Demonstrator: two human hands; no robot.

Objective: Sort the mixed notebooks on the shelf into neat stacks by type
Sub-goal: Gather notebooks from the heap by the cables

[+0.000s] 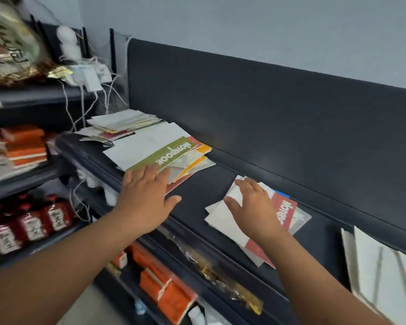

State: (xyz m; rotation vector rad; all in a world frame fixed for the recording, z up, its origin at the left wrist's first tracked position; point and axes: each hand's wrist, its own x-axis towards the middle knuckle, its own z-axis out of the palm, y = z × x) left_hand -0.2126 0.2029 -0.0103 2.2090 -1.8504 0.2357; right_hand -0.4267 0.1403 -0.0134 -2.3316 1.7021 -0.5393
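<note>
Notebooks spread along the dark shelf (220, 181) in loose piles, read from frame left to right. Far pile (124, 124) at upper left of centre: pale covers, fanned, out of reach of either hand. Next, mixed pile (164, 152) with a green cover on top, long axis slanting from lower left up to upper right, corners of orange and red covers poking out on its right. Left hand (148, 198) flat and spread, fingers over that pile's near edge, gripping nothing. Bare shelf between the two hands. Right of centre, red-and-white pile (284, 209), skewed, long axis running from upper left down to lower right. Right hand (251, 207) open on top of it, fingers splayed toward its far corner, nothing pinched. White sheets (373, 261) at far right edge, leaning, type unclear. Likely next: each hand squaring or drawing from the pile directly beneath it, the left nearer the green-topped one, the right nearer the red.
</note>
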